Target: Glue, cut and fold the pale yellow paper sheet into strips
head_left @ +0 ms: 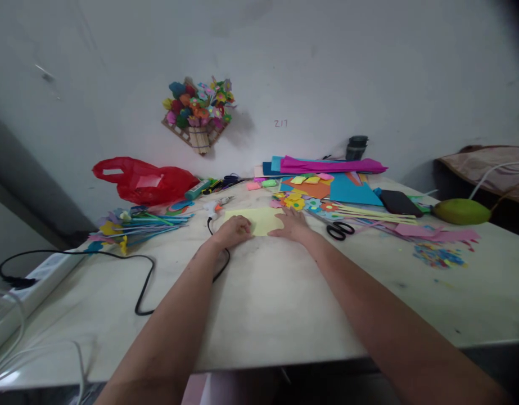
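A pale yellow sheet of paper (263, 218) lies on the table between my hands. My left hand (234, 232) is at its left side with curled fingers, pinching near the paper's front edge; the fingertips are partly hidden. Lying over the right end of the sheet, my right hand (293, 225) has its fingers apart and presses the paper flat. Black-handled scissors (339, 229) rest just right of my right hand. Beyond that hand is a cluster of colourful paper flowers (295, 201). A glue gun (217, 207) sits behind my left hand.
A red plastic bag (145, 181) and a bundle of stemmed paper flowers (132, 228) lie on the left. A black cable (147, 275) runs to a power strip (40, 287). Coloured sheets (354, 189), a phone (400, 203), a green fruit (461, 211) and paper scraps (438, 256) occupy the right.
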Demonstrator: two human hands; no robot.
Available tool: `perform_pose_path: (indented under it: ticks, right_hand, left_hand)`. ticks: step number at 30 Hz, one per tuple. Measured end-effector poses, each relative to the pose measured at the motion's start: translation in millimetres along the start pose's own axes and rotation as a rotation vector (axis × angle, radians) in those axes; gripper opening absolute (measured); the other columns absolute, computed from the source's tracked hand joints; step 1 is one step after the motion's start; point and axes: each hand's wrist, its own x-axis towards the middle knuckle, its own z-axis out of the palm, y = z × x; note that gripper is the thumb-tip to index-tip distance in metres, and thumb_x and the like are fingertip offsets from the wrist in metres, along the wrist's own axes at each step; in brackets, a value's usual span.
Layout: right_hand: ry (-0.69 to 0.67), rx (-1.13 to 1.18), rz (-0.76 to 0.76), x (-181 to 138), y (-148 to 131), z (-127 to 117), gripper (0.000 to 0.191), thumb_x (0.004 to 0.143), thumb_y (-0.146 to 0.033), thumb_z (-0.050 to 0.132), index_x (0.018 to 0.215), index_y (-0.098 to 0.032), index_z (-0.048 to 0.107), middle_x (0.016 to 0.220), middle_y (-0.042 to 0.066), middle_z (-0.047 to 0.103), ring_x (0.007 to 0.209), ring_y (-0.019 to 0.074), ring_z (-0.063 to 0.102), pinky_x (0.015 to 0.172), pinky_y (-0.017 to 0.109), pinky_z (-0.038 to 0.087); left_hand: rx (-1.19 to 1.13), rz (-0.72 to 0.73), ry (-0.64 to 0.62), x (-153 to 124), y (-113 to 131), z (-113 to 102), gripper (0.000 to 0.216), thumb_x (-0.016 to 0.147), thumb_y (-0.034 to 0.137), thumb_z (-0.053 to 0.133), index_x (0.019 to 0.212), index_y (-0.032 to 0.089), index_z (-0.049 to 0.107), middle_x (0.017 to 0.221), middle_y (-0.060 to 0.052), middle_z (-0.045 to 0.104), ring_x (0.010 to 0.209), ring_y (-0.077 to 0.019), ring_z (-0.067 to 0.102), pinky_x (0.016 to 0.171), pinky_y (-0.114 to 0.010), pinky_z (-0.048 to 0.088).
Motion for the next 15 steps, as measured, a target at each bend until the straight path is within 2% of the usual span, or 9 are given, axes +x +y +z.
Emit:
perform_pose_path:
  ticks: [7, 15]
  right_hand:
    - [-0.001, 0.007, -0.007, 0.2, 1.5, 2.3, 0.074, 0.070, -0.068, 0.045, 0.129, -0.024, 0.044, 0.146, 0.007, 0.019, 0.133, 0.0293, 0.010, 0.103, 0.046, 0.012]
    - [0.002, -0.003, -0.018, 1.5, 0.3, 4.7, 0.071, 0.071, -0.067, 0.043, 0.128, -0.025, 0.044, 0.146, 0.007, 0.020, 0.133, 0.0287, 0.008, 0.103, 0.046, 0.011]
  left_hand:
    - [-0.023, -0.052, 0.018, 0.8, -2.7, 1.6, 0.006, 0.066, 0.023, 0.060, 0.063, 0.018, 0.060, 0.096, -0.004, 0.063, 0.089, -0.0161, 0.055, 0.084, -0.029, 0.042]
    - [0.081, -0.006, 0.021, 2.5, 0.1, 2.6, 0.010, 0.069, 0.021, 0.056, 0.060, 0.018, 0.058, 0.098, -0.005, 0.062, 0.091, -0.0166, 0.054, 0.084, -0.029, 0.042]
